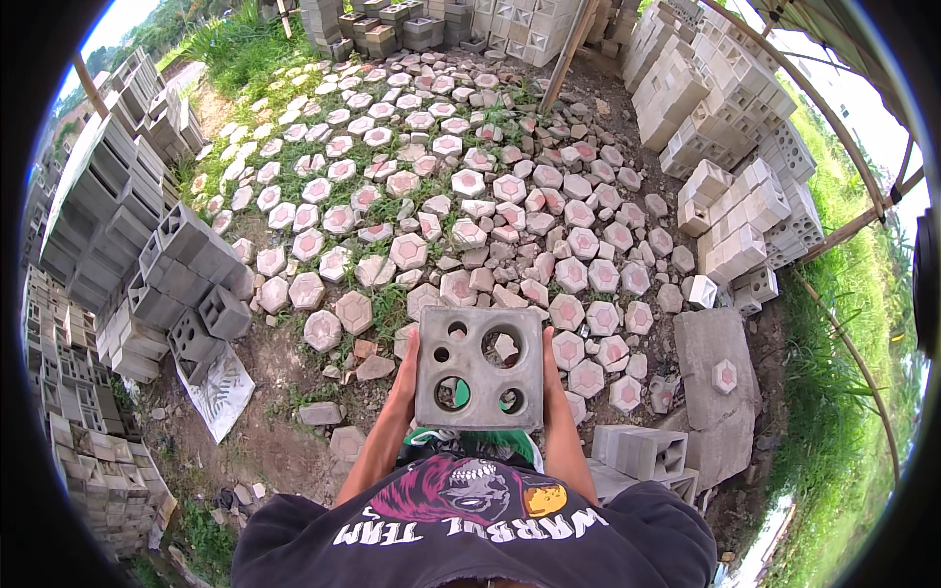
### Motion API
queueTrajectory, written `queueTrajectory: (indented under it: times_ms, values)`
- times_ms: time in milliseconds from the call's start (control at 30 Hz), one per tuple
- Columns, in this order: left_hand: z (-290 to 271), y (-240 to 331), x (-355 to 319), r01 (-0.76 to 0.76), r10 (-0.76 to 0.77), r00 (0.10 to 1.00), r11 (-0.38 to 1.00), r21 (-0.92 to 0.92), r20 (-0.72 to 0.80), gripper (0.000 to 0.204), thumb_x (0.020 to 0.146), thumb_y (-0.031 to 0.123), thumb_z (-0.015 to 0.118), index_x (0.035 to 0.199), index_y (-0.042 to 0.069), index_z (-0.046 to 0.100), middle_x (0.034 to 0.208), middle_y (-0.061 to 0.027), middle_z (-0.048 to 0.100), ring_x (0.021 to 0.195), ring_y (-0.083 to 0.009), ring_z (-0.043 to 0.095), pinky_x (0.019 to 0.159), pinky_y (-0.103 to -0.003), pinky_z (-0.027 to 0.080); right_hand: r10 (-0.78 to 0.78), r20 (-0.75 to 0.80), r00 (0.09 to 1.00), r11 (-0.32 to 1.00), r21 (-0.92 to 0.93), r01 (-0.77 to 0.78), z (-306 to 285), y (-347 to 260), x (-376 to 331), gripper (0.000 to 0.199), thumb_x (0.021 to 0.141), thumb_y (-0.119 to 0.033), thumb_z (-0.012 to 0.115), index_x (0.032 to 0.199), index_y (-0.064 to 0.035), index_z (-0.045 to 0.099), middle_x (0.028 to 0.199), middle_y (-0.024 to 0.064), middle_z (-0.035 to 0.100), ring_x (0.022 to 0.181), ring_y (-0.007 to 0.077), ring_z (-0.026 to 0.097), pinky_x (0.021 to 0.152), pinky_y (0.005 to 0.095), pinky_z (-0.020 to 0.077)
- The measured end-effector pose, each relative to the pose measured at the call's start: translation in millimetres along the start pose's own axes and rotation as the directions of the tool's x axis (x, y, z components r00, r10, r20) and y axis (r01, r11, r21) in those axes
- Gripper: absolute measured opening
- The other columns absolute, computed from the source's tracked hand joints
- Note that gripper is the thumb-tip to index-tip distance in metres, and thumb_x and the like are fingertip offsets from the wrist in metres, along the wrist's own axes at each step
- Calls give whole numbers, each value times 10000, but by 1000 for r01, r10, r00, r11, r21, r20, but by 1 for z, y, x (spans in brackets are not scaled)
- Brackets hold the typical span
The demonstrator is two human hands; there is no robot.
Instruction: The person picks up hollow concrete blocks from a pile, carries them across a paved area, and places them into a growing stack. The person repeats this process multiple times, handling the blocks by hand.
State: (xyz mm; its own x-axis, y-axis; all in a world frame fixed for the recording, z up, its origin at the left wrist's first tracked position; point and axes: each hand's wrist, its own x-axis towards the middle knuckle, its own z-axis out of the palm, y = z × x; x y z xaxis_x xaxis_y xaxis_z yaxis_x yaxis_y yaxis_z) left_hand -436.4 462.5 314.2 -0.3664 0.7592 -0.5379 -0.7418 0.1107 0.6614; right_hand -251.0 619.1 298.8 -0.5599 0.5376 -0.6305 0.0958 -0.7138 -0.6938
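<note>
A square grey concrete ventilation block (469, 370) with several round holes of different sizes is held up in front of my body. My left hand (408, 365) presses against its left side, and my right hand (552, 365) against its right side. Both palms clamp the block between them; most of the fingers are hidden along its sides and behind it. Through the holes show bits of paving stone and green cloth.
Hexagonal pavers (407, 251) with reddish centres cover the ground ahead, with grass between. Stacked blocks stand at left (186, 265) and right (745, 211). Hollow blocks (639, 453) sit close by my right side, beside a concrete slab (720, 392). A wooden post (569, 59) rises at the back.
</note>
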Motion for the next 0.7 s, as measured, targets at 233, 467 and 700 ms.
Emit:
queueTrajectory:
  times_ms: [233,467,700]
  values:
    - [6,63,144,-49,51,998,997,53,-42,772,908,673,385,1343,41,473,1225,-116,593,1049,-216,603,921,-349,479,-116,-2,993,993,21,116,7,-73,156,802,849,-780,306,1068,-73,615,774,56,621,666,154,598,617,279,487]
    - [30,134,253,-86,85,985,996,-1,-153,760,901,662,426,1317,31,498,1199,-98,606,1030,-206,603,926,-329,462,-8,73,997,1000,-3,8,27,-165,283,792,858,-765,332,1067,-51,603,817,51,620,711,145,600,669,272,494]
    - [34,206,345,-54,46,993,996,-75,-113,727,926,619,422,1349,29,472,1254,-113,580,1101,-206,572,951,-326,446,-11,46,999,999,-43,12,66,-243,361,738,860,-753,355,1089,-95,599,768,66,618,643,169,622,581,297,518]
